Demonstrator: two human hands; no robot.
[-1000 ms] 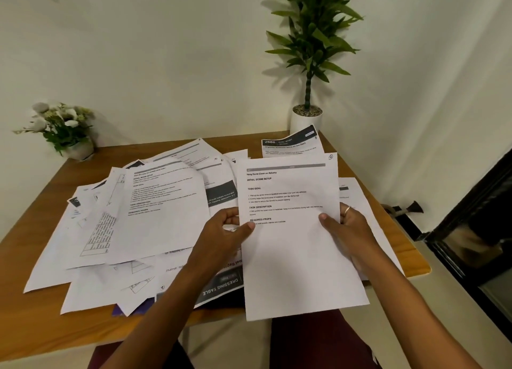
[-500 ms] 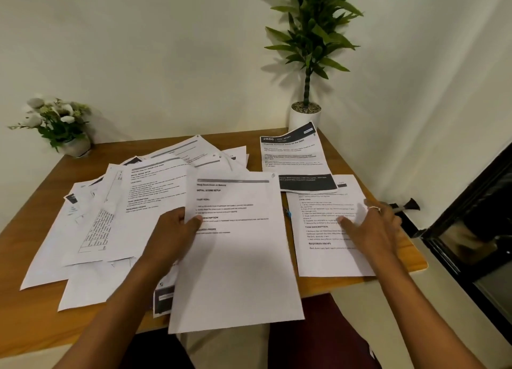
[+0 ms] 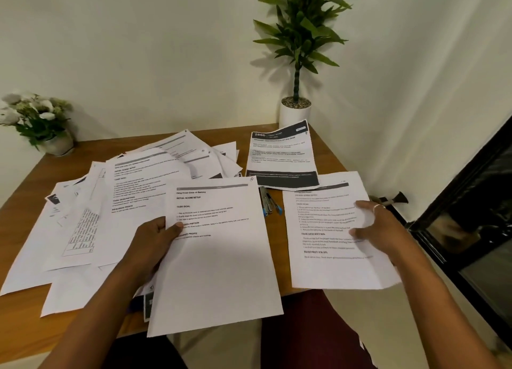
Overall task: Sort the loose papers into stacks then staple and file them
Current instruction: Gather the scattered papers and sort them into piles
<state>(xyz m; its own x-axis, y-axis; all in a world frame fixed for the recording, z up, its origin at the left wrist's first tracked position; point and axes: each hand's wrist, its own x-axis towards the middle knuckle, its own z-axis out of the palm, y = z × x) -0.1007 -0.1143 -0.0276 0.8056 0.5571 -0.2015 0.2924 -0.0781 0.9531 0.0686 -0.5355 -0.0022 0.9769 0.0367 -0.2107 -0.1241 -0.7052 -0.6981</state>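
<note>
Head camera is looking down on a wooden table [image 3: 25, 338] that is filling the lower half of the frame. At lower centre the left hand [image 3: 155, 238] is pinching a printed sheet [image 3: 219, 271] by its left edge, thumb lying on top of the text and the other fingers curling out of sight beneath. That sheet is hanging over the near edge of the table and overlapping the loose pile of papers [image 3: 110, 211], which is spreading in an untidy fan across the left and centre of the frame.

At centre right the right hand [image 3: 379, 230] is reaching over a second printed sheet [image 3: 327, 247], its fingers spread and nearly straight and a ring showing on one finger. It is gripping nothing, and motion blur is hiding whether the fingertips are pressing on the paper. This sheet is lying flat, its near end jutting past the table edge.

Just above it a dark-banded sheet [image 3: 282, 161] is lying with its bottom edge overlapping the second sheet's top. Some pens [image 3: 270, 202] are showing in the gap between the two lower sheets.

At upper centre a tall plant [image 3: 297, 36] is standing in a white pot [image 3: 295, 114] at the far table edge, and a small flower pot [image 3: 36, 119] is sitting at the far left.
</note>
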